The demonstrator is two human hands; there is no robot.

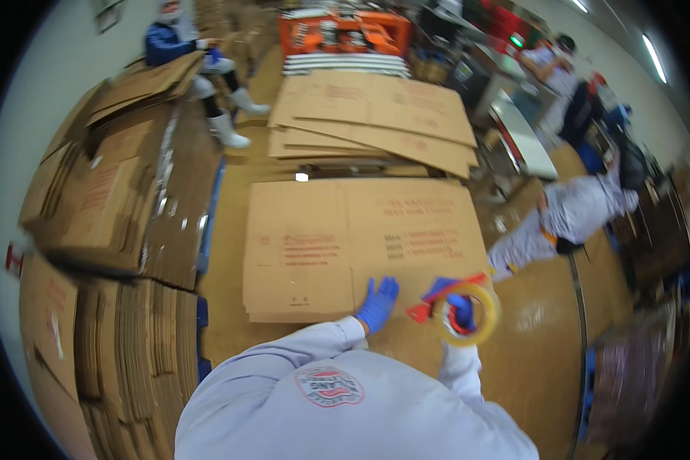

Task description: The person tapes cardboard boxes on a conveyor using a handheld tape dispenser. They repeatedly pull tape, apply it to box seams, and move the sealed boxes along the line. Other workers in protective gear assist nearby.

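A stack of flattened cardboard boxes (307, 253) with red print lies in front of me. My left hand (377, 305), in a blue glove, rests at its near edge with the fingers spread. In my blue-gloved right hand (461, 310) is a red tape dispenser (477, 280) carrying a wide roll of yellowish tape (492, 320). That hand is closed around the dispenser, partly hidden by the roll, over the near right corner of the stack.
Beyond lies another pile of flat cardboard (376, 107), before an orange machine (345, 34). Cardboard stacks (142, 330) line the left side. One person (172, 46) sits at the far left; another (586, 211) bends at the right. A wrapped pallet load (629, 383) stands lower right.
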